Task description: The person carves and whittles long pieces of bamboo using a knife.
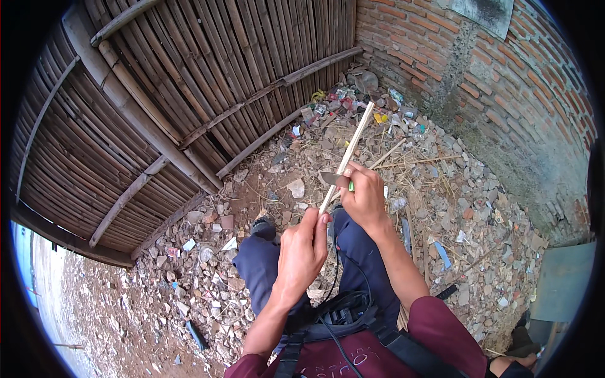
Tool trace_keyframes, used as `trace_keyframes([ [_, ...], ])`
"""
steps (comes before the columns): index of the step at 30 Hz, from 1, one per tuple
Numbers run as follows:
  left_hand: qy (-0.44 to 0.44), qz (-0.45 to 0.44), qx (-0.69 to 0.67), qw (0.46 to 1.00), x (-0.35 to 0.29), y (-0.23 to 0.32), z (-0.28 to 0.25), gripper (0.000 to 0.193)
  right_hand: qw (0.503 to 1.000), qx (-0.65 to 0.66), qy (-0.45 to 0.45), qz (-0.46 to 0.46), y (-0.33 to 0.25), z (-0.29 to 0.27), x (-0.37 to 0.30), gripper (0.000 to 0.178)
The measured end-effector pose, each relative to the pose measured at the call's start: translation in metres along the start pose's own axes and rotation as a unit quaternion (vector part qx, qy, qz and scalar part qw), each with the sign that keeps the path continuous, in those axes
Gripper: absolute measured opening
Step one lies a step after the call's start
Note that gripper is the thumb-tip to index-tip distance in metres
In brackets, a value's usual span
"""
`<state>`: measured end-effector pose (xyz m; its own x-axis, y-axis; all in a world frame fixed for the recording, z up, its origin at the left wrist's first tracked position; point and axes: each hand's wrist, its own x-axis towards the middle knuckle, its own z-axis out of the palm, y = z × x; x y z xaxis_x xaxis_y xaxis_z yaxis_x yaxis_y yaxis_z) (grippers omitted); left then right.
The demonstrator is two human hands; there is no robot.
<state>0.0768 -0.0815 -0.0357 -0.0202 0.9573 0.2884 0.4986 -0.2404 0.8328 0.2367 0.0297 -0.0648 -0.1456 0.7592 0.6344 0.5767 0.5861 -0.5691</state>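
Observation:
A pale, narrow strip of split wood or bamboo (359, 131) slants up and away in front of me. Its near end is pinched between the thumb and fingers of my left hand (304, 247). My right hand (365, 194) is closed around a knife (335, 179) with a green handle, only a bit of which shows. The short, broad blade points left and lies across the strip about midway along. Fingers of the right hand also touch the strip. Part of the handle is hidden in my grip.
Stones and litter cover the ground (296, 151). A slatted bamboo wall (239, 69) stands at left and ahead, a brick wall (491, 94) at right. Thin sticks (416, 162) lie beyond my right hand. A black cable (337, 277) hangs between my knees. Another person's arm (513, 364) shows at lower right.

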Motion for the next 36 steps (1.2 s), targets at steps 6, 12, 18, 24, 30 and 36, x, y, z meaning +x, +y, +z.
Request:
trace_keyframes([
  [6, 0.016, 0.017, 0.003, 1.0, -0.007, 0.003, 0.007, 0.016, 0.998, -0.018, 0.057, 0.005, 0.003, 0.003, 0.003, 0.005],
  [12, 0.023, 0.002, 0.035, 0.999, -0.013, -0.002, 0.015, 0.014, 0.997, -0.024, 0.068, -0.005, 0.004, 0.013, 0.009, 0.006],
  [18, 0.034, -0.008, 0.028, 0.999, -0.016, -0.01, 0.017, 0.016, 0.995, -0.048, 0.079, -0.039, 0.018, 0.028, 0.009, 0.002],
  [24, -0.012, -0.022, 0.023, 0.999, -0.029, -0.012, 0.015, 0.014, 0.965, -0.058, 0.134, 0.217, 0.086, 0.011, 0.049, 0.015],
  [30, -0.037, -0.065, -0.006, 0.997, -0.034, -0.029, -0.003, 0.023, 0.976, -0.115, 0.161, 0.088, 0.105, -0.039, 0.063, 0.021],
  [36, -0.035, -0.067, -0.028, 0.997, -0.016, -0.018, -0.009, 0.025, 0.995, -0.039, 0.092, 0.019, 0.041, -0.003, 0.006, 0.012],
])
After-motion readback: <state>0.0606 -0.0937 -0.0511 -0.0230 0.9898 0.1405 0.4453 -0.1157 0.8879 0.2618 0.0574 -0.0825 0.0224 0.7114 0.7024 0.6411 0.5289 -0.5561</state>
